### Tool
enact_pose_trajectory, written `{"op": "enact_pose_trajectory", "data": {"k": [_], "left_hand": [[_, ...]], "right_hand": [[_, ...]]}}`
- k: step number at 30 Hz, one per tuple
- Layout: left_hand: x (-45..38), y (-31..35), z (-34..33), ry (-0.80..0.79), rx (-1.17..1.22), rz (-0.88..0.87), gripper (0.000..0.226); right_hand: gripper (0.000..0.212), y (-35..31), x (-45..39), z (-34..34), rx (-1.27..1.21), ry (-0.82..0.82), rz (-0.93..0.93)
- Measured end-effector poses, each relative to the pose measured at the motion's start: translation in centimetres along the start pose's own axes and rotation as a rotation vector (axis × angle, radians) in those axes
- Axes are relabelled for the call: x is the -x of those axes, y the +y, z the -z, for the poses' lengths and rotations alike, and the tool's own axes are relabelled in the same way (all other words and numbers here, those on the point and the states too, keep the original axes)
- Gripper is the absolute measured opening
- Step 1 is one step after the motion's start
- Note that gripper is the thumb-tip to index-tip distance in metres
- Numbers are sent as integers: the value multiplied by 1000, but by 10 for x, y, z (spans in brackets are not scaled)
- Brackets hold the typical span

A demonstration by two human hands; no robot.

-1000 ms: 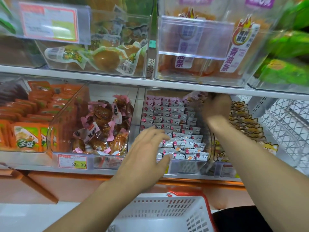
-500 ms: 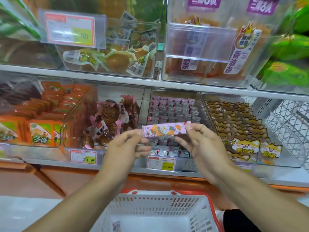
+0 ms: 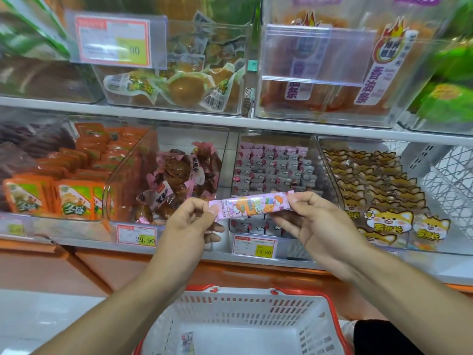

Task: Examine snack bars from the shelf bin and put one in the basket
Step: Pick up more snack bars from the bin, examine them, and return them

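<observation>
A long pink snack bar [image 3: 252,205] with cartoon print is stretched level between both hands, in front of the lower shelf. My left hand [image 3: 190,226] pinches its left end and my right hand [image 3: 317,224] pinches its right end. Behind it stands the clear shelf bin [image 3: 275,165] filled with several rows of the same pink bars. Below my arms sits the white basket [image 3: 245,303] with a red rim and handles, with one small packet [image 3: 186,340] on its floor.
Neighbouring clear bins hold orange packets [image 3: 74,201], brown pink-wrapped snacks [image 3: 174,178] and yellow cat-print packs [image 3: 384,203]. Price tags [image 3: 254,247] hang on the shelf edge. An upper shelf [image 3: 230,124] carries more bins. A white wire rack [image 3: 453,180] stands at the right.
My right hand came out of the pink-bar bin with one bar, and my left hand took its other end. Both hands now hold it slightly lower and closer to me.
</observation>
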State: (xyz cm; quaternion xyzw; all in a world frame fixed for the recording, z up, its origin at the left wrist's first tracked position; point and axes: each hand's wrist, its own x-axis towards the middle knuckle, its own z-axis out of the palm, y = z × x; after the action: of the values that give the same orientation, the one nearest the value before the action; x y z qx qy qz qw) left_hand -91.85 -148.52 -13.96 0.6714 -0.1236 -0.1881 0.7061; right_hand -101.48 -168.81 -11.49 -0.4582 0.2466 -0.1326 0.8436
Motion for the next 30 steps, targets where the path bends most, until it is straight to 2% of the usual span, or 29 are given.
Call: {"op": "enact_pose_trajectory", "data": {"k": [1,3,5,6,8,10,12,13,15,17,20,23,26,30], "left_hand": [[0,0,0,7,11,-14,41],[0,2,-1,13,74,-29,42],[0,3,-1,7,144,-17,41],[0,3,-1,3,172,-7,40],[-1,4,0,17,213,14,37],[-2,4,0,43,267,12,25],[-1,5,2,0,319,-4,7],[-1,6,2,-32,329,-12,6],[1,7,2,-60,289,-27,22],[2,7,1,-51,221,-41,29],[2,9,2,-53,176,-45,26],[2,12,3,-62,202,-47,33],[1,12,3,28,148,-66,27],[-5,6,5,119,142,-16,21]], "right_hand": [[4,0,1,-1,5,-21,3],[23,0,4,-2,43,-119,18],[49,0,8,-2,210,-240,104],[54,1,10,-2,328,-276,170],[46,3,13,-3,471,-254,266],[37,4,16,-4,467,-200,279],[36,4,14,-3,431,-170,251],[35,4,13,-3,415,-162,236],[36,2,11,-4,396,-162,199],[43,1,10,-6,392,-169,144],[50,-1,8,-6,387,-204,40],[42,-7,5,-4,269,-228,-66],[30,-10,4,-1,190,-295,-190],[29,-5,-1,3,169,-310,-243]]}}
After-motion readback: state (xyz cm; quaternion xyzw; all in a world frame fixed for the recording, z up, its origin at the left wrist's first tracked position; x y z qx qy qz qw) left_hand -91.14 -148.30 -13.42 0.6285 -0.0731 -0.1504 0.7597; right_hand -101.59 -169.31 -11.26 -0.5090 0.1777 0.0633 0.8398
